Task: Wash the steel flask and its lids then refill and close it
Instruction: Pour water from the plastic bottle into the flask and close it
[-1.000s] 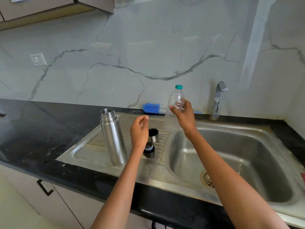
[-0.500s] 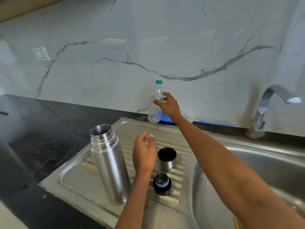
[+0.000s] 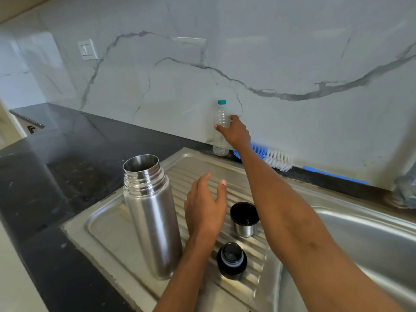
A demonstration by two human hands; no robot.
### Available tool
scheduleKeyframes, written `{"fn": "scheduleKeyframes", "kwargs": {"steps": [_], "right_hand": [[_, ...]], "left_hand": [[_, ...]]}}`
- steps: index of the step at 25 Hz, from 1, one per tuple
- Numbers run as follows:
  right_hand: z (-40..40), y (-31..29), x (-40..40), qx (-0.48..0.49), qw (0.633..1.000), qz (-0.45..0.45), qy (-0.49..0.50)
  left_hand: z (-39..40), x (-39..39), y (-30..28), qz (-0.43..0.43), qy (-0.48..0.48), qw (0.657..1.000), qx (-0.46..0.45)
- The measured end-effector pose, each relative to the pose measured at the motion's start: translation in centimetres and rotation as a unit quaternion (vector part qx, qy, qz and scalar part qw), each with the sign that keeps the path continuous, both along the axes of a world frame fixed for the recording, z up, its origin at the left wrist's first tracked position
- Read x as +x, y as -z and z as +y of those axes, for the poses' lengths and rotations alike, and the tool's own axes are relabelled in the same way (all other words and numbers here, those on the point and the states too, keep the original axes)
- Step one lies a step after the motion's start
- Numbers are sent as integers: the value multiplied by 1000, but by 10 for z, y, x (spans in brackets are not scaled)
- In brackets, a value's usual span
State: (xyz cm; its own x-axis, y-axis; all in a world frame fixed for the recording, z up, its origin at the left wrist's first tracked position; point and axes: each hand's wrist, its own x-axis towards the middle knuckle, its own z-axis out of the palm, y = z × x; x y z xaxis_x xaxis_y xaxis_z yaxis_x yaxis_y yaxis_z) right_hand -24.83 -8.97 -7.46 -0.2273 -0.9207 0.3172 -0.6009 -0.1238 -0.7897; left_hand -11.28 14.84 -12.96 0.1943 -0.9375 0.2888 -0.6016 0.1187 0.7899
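While the right hand (image 3: 236,131) reaches to the back of the counter, its fingers and thumb wrap the upper body of a clear plastic bottle (image 3: 220,136) with a teal cap, which stands upright against the marble wall at the far edge of the drainboard (image 3: 105,224). Left hand (image 3: 206,206): raised over the ribbed drainboard, fingers loosely spread, holding nothing. Steel flask (image 3: 153,219): upright on the drainboard, mouth uncovered, just left of the left wrist. Cup lid (image 3: 244,219): steel outside, dark inside, standing mouth-up to the right of the left hand. Black stopper (image 3: 231,261): on the drainboard nearer the viewer, beside the left forearm. Blue-and-white bottle brush (image 3: 274,157): lying along the wall behind the right forearm. Sink basin (image 3: 360,244): at right.
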Motion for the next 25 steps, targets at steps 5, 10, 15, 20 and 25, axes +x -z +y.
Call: {"fn": "scheduleKeyframes", "kwargs": {"steps": [5,10,15,20,25], "right_hand": [[-5,8,1,21,1000,-11,3],[-8,9,-3,31,999,-9,-2],[14,-3,-7,-33,999,-21,22],[91,-13,-27,-111,993,-32,7],[183,3,-50,-23,1000,12,3]], "left_hand": [[0,0,1,-15,-5,1000,-6],[-1,0,2,-32,-8,999,-18],[1,-2,2,-37,-1,999,-28],[-1,-1,3,-15,13,999,-42],[5,-6,1,-13,57,994,-89]]}}
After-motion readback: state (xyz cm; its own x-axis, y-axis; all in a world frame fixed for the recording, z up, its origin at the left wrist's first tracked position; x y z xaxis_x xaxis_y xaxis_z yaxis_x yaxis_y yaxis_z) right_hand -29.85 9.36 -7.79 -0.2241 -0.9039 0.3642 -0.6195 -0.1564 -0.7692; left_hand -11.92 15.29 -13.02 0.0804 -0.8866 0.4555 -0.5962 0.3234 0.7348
